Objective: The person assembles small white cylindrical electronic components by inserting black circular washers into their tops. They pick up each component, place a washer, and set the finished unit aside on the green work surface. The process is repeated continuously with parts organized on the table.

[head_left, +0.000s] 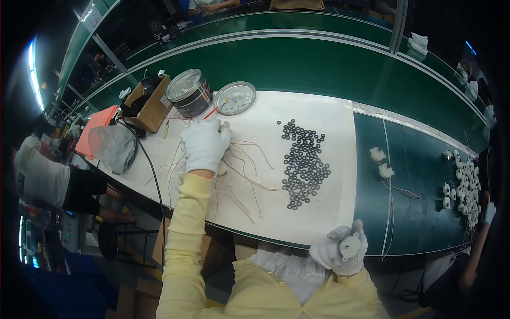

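Note:
My left hand [204,144], in a white glove, is over the left part of the white work surface, its fingers curled downward. Just beyond the fingertips a thin red stick [211,112] slants onto the rim of a round metal lid [235,110] smeared with whitish paste. What the fingers hold, if anything, is hidden under the glove. Thin wires [244,183] fan out around the hand, and a pale round part [222,169] shows partly beside the wrist. My gloved right hand [340,250], at the near edge, holds a small white round motor [349,246] face up.
Many small black rings [305,165] lie mid-surface. A paste tin [189,94], a cardboard box [150,103] and a plastic bag [114,149] stand to the left. White motors [467,186] cluster on the green surface [366,175] at right. A black cable [151,165] crosses the left edge.

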Available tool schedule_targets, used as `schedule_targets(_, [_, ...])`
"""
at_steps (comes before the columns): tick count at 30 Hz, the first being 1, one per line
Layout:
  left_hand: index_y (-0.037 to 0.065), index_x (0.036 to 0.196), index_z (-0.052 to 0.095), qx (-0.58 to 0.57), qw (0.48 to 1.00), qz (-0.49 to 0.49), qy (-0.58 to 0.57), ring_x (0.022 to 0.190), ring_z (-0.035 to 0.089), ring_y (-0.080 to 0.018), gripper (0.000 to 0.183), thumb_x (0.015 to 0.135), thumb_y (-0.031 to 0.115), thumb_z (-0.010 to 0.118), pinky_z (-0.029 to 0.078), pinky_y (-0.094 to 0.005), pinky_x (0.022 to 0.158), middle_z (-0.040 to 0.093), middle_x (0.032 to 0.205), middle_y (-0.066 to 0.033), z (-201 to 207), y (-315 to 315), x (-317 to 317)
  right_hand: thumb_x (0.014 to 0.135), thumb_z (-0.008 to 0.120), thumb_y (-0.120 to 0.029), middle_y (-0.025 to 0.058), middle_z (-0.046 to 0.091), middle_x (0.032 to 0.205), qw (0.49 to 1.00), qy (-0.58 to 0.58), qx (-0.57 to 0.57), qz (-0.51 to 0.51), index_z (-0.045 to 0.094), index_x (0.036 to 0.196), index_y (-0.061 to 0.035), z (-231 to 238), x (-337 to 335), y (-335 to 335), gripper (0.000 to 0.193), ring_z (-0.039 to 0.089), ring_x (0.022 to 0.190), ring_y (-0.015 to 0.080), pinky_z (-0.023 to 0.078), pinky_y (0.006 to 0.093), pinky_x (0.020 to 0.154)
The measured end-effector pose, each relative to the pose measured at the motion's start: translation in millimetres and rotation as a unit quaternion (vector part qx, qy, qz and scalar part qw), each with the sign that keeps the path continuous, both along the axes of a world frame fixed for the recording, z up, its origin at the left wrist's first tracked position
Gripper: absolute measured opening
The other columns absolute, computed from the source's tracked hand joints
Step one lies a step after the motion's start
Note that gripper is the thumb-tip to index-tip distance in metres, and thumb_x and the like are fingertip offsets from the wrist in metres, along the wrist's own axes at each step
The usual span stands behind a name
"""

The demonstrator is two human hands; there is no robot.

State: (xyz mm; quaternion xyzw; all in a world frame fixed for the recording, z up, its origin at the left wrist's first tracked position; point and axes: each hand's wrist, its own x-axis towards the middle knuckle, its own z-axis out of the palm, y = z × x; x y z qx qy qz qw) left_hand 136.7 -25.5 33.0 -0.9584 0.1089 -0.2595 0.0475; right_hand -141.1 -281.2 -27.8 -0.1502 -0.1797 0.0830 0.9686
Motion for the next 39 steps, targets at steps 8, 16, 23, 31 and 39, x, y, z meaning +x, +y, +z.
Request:
schedule_targets(8, [0.019, 0.095, 0.081, 0.081, 0.997, -0.007, 0.018, 0.105, 0.068, -0.0295, 0.029, 0.094, 0.042, 0.063, 0.049, -0.0479, 0.084, 0.076, 0.099, -0.009, -6, -10, 19, 0.1, 0.058, -0.065, 0.0057, 0.063, 0.069, 0.998, 0.012, -0.051, -0.017, 0.07, 0.111, -0.0077, -3, -7, -2, 0.06, 0.05, 0.057, 0.0165, 0.037, 0.03, 0.056])
schedule_targets(16, [0.015, 0.103, 0.077, 0.014, 0.982, -0.186, 0.008, 0.1, 0.069, -0.0292, 0.024, 0.087, 0.032, 0.074, 0.05, -0.0471, 0.083, 0.075, 0.097, -0.0078, 2, -8, 8, 0.096, 0.065, -0.064, 0.0062, 0.066, 0.076, 0.997, 0.005, -0.078, -0.004, 0.069, 0.114, -0.0083, -6, -9, -3, 0.058, 0.053, 0.064, 0.0174, 0.039, 0.0282, 0.055])
schedule_targets(23, [0.006, 0.124, 0.069, -0.144, 0.929, -0.341, -0.031, 0.083, 0.067, -0.03, 0.05, 0.076, 0.005, 0.082, 0.053, -0.0414, 0.071, 0.07, 0.092, -0.0087, 31, -33, -90, 0.096, 0.069, -0.059, 0.0094, 0.068, 0.081, 0.997, 0.029, -0.062, -0.035, 0.068, 0.118, -0.0072, -1, -9, -7, 0.056, 0.055, 0.068, 0.0195, 0.037, 0.0261, 0.048])
schedule_targets(31, [0.006, 0.141, 0.061, -0.165, 0.939, -0.287, 0.088, 0.082, 0.062, -0.0291, 0.065, 0.079, -0.001, 0.078, 0.05, -0.0424, 0.075, 0.067, 0.096, -0.0086, -21, -14, -139, 0.099, 0.071, -0.043, 0.0175, 0.069, 0.083, 0.954, 0.128, -0.209, -0.172, 0.068, 0.118, 0.0004, 21, -31, -60, 0.048, 0.059, 0.063, 0.0197, 0.044, 0.0273, 0.052])
schedule_targets(39, [0.0, 0.146, 0.053, -0.226, 0.926, -0.298, 0.044, 0.085, 0.061, -0.0313, 0.062, 0.088, 0.004, 0.074, 0.05, -0.0439, 0.078, 0.065, 0.1, -0.0144, -31, -19, -137, 0.084, 0.08, -0.009, 0.0039, 0.07, 0.084, 0.587, 0.029, -0.741, -0.325, 0.07, 0.11, -0.0046, 50, -5, -56, 0.027, 0.064, 0.067, 0.0154, 0.049, 0.0303, 0.072])
